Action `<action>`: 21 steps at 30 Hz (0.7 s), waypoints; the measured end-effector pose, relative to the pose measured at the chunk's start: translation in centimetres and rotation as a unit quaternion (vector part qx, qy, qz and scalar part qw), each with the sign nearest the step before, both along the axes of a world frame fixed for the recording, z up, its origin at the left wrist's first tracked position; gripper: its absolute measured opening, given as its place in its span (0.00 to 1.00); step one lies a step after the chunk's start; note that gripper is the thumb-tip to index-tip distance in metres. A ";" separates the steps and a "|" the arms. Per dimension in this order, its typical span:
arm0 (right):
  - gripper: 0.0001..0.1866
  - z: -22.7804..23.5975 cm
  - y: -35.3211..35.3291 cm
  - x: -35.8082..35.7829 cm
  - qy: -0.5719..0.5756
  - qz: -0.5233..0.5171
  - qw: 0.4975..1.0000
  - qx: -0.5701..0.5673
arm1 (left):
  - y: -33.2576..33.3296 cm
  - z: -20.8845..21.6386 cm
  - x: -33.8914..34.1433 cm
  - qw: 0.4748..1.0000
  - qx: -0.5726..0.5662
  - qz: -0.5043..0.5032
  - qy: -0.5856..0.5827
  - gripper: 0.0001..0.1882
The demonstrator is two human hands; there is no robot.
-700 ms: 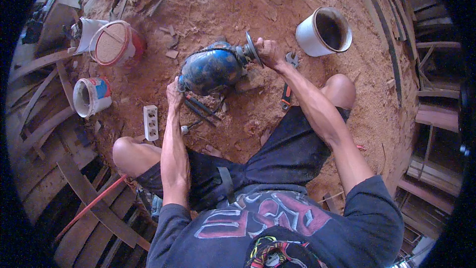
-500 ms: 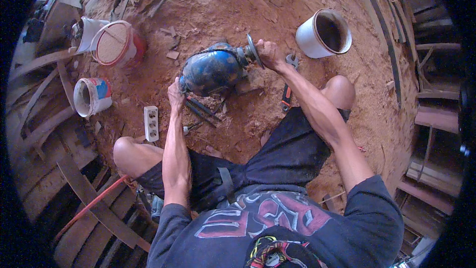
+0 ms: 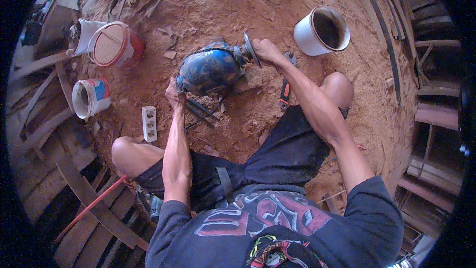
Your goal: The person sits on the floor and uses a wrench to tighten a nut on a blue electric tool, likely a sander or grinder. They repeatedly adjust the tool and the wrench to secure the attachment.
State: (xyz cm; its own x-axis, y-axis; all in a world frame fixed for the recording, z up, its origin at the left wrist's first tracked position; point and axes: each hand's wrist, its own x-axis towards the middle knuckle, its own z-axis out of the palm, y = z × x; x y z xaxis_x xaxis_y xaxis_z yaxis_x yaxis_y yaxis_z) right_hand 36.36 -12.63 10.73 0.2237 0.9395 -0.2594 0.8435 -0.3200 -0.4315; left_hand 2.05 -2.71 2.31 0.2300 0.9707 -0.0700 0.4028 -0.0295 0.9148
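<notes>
A worn blue electric motor [image 3: 210, 72] lies on its side on the sawdust-covered ground between my knees, with a round metal disc [image 3: 252, 49] on the shaft at its right end. My left hand [image 3: 174, 94] is closed around the motor's left end. At the outer face of the disc, my right hand [image 3: 267, 52] has its fingers curled; what they close on there is hidden. Just below my right wrist lies an adjustable wrench [image 3: 285, 94] with an orange and black handle. Dark-handled tools [image 3: 201, 110] rest on the ground below the motor, near my left hand.
A white power strip [image 3: 149, 123] lies by my left knee. Farther left stand a red bucket [image 3: 130, 52] of light material and a small white pail [image 3: 101, 101]. A white bucket [image 3: 308, 35] leans at the upper right. Boards [image 3: 82, 188] line both sides.
The view has shifted slightly, so most things appear a little to the left. Both hands stay at the motor's two ends, and the right hand's fingers are posed slightly differently at the disc.
</notes>
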 end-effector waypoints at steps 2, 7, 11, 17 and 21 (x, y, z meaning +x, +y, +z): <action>0.15 1.7 0.3 -0.6 0.029 0.010 0.999 -0.024 | 0.0 -0.4 -0.4 0.996 0.082 -0.015 0.021 0.24; 0.33 0.5 0.7 1.0 0.100 -0.116 0.986 -0.071 | 1.0 -3.9 -2.6 0.993 -0.010 -0.026 -0.114 0.14; 0.45 0.9 0.1 3.0 0.099 -0.248 0.959 -0.093 | -0.5 -1.6 -2.5 0.959 -0.197 0.005 -0.204 0.13; 0.40 0.8 0.6 2.5 0.064 -0.276 0.959 -0.020 | 0.6 -0.4 -4.0 0.974 -0.218 -0.035 -0.044 0.26; 0.38 1.3 0.3 2.2 0.064 -0.288 0.955 -0.029 | 0.4 -0.4 -2.9 0.957 -0.289 0.012 -0.039 0.37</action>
